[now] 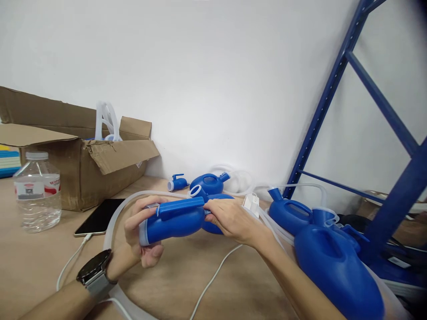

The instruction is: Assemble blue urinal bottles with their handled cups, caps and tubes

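A blue plastic urinal head [178, 224], with a pale rim on its left end and a flat handle along its top, is held level above the table. My left hand [134, 224] is closed around the rim end. At the narrow right end, my right hand [231, 220] pinches the tip; whether a tube is in those fingers too is hidden. Just behind, a blue urinal bottle [216, 227] with a white-ringed neck is partly covered by the head and my right hand. Another blue urinal bottle [210, 182] and a smaller urinal head [178, 183] lie further back.
More blue bottles [336, 271] with clear tubing [273, 229] crowd the right, beside a blue metal rack [323, 102]. An open cardboard box [71, 173], water bottle [37, 195] and phone [100, 217] on a white cable [71, 262] occupy the left. A white adapter [251, 203] sits behind my right hand.
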The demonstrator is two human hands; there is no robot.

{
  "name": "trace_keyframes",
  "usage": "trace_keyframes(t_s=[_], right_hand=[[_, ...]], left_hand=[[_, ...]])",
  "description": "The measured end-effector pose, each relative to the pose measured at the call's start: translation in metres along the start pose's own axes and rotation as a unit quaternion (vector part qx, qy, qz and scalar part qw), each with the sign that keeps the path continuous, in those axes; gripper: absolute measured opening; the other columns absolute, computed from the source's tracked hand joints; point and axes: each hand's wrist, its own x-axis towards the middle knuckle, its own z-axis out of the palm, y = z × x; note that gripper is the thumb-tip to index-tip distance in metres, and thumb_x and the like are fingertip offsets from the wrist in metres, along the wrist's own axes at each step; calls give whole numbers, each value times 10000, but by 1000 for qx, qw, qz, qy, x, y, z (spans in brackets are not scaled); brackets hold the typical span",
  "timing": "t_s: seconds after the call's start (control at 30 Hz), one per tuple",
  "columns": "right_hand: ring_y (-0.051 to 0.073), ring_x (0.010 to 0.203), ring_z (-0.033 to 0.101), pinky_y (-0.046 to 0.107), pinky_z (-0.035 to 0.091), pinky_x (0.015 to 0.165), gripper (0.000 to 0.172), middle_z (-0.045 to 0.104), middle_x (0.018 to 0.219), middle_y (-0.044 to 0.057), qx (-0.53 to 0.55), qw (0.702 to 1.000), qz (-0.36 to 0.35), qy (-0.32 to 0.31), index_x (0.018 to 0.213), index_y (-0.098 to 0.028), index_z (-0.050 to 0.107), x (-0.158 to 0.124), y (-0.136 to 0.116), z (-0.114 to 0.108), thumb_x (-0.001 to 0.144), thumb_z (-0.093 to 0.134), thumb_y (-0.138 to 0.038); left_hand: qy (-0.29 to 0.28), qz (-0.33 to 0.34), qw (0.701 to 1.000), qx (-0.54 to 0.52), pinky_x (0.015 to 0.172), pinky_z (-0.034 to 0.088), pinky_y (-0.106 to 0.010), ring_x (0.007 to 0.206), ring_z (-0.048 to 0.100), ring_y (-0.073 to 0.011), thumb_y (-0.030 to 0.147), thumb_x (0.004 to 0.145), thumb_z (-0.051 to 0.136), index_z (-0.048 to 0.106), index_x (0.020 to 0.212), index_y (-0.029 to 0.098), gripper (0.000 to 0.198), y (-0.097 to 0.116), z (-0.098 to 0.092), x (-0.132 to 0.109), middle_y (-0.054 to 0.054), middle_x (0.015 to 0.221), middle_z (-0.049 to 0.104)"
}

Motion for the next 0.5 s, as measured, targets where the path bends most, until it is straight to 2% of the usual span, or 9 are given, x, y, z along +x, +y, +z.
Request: trace_keyframes(t_s=[0.1, 0.2, 0.3, 0.4, 0.5], right_hand=[[225, 790, 658, 341, 481, 720, 393, 716, 918, 79, 6, 1000, 7, -20, 1136, -175, 620, -1, 5, 4, 1110, 302, -405], [228, 781, 653, 355, 490, 736, 396, 717, 894, 77, -26, 998, 15, -47, 1077, -180, 644, -2, 15, 7, 1105, 325, -414], [238, 832, 661, 371, 503, 767, 380, 724, 941, 90, -49, 997, 24, -56, 1133, -178, 649, -7, 27, 8, 1100, 353, -414], [242, 899, 669, 374, 519, 791, 349, 726, 1022, 101, -29, 998, 47, -26, 1252, -190, 626, -12, 39, 9, 1086, 414, -413], [248, 932, 668, 388, 521, 824, 334, 733, 1047, 99, -41, 998, 44, -12, 1271, -199, 630, -16, 49, 13, 1070, 467, -411]], left_hand=[[-11, 121, 993, 14, 921, 524, -554, 989, 670, -344, 618, 605, 698, 567, 1002, 318, 514, 13, -3, 8, -79, 1060, 667], [-39, 141, 988, 47, 925, 522, -497, 989, 677, -308, 439, 725, 666, 556, 1090, 292, 409, 21, 2, 16, -85, 1114, 677], [-78, 83, 990, 84, 916, 525, -459, 1013, 671, -305, 420, 789, 638, 534, 1218, 241, 477, 18, 12, 18, -111, 1151, 678], [-124, -28, 990, 57, 889, 545, -429, 1022, 672, -302, 483, 833, 645, 410, 1449, 215, 711, 13, 20, 19, -126, 1206, 668], [-177, -171, 969, -20, 655, 581, -362, 867, 691, -274, 618, 843, 623, 362, 1505, 230, 811, 13, 25, 22, -124, 1199, 658]])
